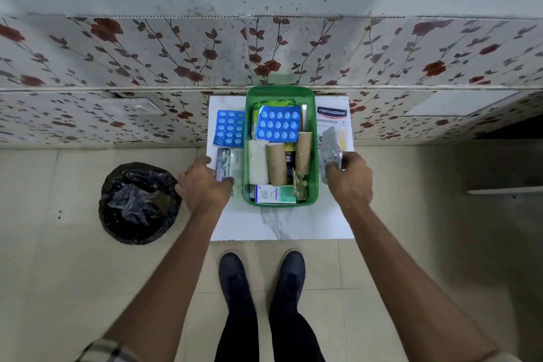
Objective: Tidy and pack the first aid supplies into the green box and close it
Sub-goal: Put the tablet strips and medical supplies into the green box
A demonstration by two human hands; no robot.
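While left hand [202, 182] pins leaflet [232, 166] — right hand [349, 175] grips foil strip [329, 150].

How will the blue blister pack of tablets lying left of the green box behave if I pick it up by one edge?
The blue blister pack of white tablets looks thin and flat, so it is probably light and may flex slightly. Its glossy foil could be slippery. It lies flat on the white marble-patterned board, so it is unlikely to roll.

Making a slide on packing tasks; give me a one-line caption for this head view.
Right hand lifts a silvery packet beside the open green box; left hand rests on flat packets.
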